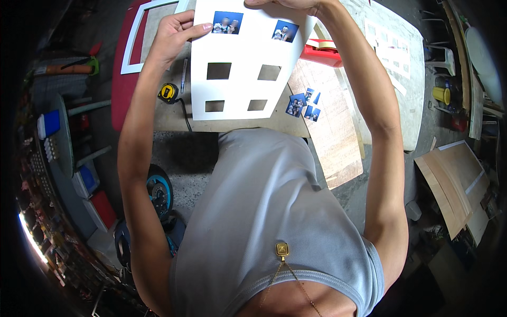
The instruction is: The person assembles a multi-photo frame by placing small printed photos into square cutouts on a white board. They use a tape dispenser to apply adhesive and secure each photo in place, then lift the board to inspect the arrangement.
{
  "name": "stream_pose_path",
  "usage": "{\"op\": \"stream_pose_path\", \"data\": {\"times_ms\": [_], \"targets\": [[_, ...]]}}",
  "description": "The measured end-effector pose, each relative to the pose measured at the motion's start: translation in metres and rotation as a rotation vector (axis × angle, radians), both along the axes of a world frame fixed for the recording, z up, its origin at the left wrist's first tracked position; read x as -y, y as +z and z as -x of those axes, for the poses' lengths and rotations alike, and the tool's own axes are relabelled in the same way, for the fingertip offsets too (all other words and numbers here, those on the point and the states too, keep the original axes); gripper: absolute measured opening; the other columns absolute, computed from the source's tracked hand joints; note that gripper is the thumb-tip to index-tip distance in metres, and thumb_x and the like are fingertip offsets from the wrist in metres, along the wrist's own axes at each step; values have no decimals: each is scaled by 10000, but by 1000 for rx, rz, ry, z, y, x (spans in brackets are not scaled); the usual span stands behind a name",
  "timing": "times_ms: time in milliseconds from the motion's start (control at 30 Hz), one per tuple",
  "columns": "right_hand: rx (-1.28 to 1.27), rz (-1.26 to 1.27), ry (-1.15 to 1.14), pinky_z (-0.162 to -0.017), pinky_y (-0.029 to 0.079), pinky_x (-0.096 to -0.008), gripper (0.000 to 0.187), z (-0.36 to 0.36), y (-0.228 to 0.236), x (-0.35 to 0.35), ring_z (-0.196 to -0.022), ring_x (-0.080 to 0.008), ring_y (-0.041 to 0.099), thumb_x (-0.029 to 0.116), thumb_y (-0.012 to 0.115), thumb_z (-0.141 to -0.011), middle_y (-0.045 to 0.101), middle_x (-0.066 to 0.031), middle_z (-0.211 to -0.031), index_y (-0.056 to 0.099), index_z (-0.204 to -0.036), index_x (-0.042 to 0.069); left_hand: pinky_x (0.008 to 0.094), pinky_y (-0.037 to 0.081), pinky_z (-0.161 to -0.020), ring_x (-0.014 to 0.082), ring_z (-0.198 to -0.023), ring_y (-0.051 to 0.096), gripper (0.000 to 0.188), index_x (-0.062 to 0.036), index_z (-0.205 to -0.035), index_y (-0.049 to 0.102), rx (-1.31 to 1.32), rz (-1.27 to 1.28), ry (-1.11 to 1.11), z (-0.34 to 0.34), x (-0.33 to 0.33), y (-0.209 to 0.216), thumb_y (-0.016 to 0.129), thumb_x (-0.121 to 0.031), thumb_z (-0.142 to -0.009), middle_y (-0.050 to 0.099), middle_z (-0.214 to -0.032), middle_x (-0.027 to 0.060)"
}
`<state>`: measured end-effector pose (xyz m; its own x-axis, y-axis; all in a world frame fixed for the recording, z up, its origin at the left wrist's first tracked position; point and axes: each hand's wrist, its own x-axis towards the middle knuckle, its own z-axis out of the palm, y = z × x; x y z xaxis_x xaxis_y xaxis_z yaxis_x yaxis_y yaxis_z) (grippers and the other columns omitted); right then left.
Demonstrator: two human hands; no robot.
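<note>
The left hand (173,38) pinched the white card (245,70) at ten o'clock; how the right hand (290,4) held, I couldn't tell; uneven pulling risked creases.

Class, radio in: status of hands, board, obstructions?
Left fingers gripping white mat board; right fingers at its top. Two windows show photos, four open. No obstruction visible.

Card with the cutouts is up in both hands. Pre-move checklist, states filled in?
1. Left hand gripping white card: ok, thumb on its front.
2. Right hand grip secure: cannot tell, hand cut off by the picture's top edge.
3. Upper photos present: ok, two showing.
4. Lower windows filled: not ok, all four bare.
5. Loose photos off the card: ok, lying to its right.
6. Upper photos fixed behind: cannot tell, back hidden.
</note>
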<state>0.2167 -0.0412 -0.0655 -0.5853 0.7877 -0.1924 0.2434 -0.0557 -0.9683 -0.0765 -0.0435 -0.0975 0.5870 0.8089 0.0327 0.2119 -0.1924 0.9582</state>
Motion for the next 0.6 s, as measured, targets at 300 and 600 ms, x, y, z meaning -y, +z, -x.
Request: {"op": "stream_pose_path", "data": {"times_ms": [300,600], "targets": [[85,22,-22,-724,449,-271,82,7,3,0,-777,-96,547,83,599,-946,639,15,-859,677,-963,66,252,556,-774,130,-859,697,303,7,-1100,707,-17,-33,20,5,-4,-9,755,-177,-865,736,-947,96],[111,-334,-42,-843,484,-308,206,11,0,4,-921,-147,601,194,599,-973,664,-40,-987,656,-1122,63,234,512,-680,96,-754,642,263,-20,-975,761,-160,-382,17,9,-26,7,785,-249,-847,728,-846,39]]}}
